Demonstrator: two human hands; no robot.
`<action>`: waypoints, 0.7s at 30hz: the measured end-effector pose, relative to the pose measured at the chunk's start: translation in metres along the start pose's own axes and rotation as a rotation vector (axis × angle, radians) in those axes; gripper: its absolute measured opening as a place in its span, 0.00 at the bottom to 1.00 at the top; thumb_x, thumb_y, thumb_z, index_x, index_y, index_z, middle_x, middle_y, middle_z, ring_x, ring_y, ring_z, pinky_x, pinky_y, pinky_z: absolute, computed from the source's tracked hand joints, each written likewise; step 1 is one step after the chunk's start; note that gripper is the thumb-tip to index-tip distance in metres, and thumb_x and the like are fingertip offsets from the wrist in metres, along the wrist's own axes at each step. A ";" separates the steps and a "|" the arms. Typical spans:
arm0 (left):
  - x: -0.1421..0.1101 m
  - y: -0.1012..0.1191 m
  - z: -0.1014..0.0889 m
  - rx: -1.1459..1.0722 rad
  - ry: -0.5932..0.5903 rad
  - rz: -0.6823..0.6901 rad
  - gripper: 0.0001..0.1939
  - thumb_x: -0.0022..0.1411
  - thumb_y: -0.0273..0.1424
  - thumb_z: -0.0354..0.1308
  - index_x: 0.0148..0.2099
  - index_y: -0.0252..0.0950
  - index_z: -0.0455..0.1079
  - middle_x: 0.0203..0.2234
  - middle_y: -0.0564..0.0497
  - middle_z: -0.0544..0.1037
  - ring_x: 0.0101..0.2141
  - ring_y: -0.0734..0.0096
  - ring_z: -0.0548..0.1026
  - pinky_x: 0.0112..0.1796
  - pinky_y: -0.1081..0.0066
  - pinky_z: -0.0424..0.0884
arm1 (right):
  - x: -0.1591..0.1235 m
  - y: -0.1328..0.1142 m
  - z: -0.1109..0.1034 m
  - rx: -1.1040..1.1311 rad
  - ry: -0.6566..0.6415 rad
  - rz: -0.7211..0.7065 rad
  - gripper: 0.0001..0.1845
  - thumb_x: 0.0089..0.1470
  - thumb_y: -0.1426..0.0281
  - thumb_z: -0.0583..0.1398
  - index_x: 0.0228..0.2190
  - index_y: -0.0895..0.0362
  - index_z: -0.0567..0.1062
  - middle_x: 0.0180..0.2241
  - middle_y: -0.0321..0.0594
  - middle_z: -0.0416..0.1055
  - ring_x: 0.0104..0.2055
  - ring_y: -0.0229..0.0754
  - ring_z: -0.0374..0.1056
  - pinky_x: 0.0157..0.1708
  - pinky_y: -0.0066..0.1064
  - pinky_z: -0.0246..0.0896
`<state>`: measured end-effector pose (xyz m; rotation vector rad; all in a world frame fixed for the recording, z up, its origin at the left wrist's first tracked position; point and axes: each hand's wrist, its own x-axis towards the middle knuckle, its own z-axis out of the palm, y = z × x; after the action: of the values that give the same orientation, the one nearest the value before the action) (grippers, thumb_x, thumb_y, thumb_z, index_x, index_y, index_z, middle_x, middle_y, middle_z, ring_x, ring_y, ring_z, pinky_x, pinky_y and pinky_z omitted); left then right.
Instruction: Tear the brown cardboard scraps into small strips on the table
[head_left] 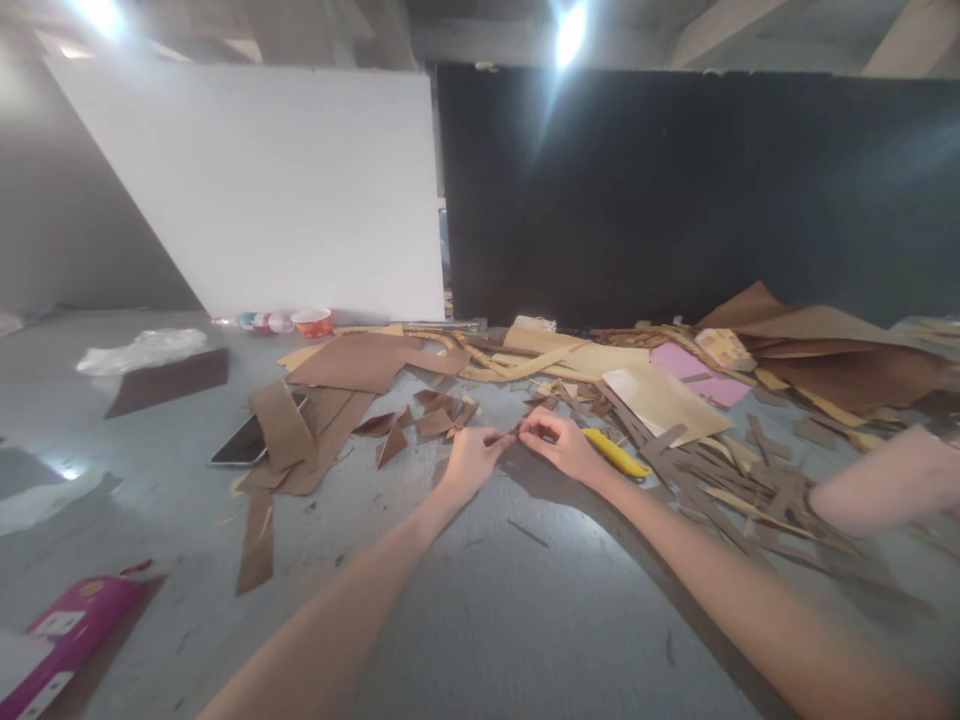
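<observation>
My left hand [472, 455] and my right hand [555, 442] meet fingertip to fingertip just above the grey table. Both are closed in a pinch on a small dark brown piece [515, 429], mostly hidden by the fingers. Folded brown pieces [392, 440] lie left of my left hand, some standing up in triangular shapes. Close to my right wrist rests a long yellow object [616, 454], perhaps a cutter. Brown scraps [592, 400] are scattered behind my right hand.
At left, a phone [244, 442] lies partly under brown sheets [326, 440]. A purple packet [86, 620] is nearer on the grey table [480, 620]. Brown strips [735, 500] pile up at right, beside a blurred limb-like shape [892, 480]. A red cup [313, 322] stands by the white panel [300, 190].
</observation>
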<state>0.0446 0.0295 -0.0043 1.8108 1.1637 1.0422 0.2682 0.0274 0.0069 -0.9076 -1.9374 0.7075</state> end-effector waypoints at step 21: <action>0.005 -0.006 -0.004 -0.251 0.097 -0.058 0.24 0.65 0.53 0.67 0.40 0.36 0.88 0.34 0.45 0.89 0.37 0.57 0.86 0.42 0.64 0.80 | -0.001 -0.005 -0.001 0.013 -0.043 -0.013 0.20 0.73 0.54 0.60 0.40 0.53 0.87 0.38 0.43 0.75 0.40 0.47 0.72 0.41 0.36 0.67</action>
<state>0.0406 0.0369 -0.0066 1.5381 1.0825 1.1962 0.2682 0.0242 0.0106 -0.8771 -1.9730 0.7370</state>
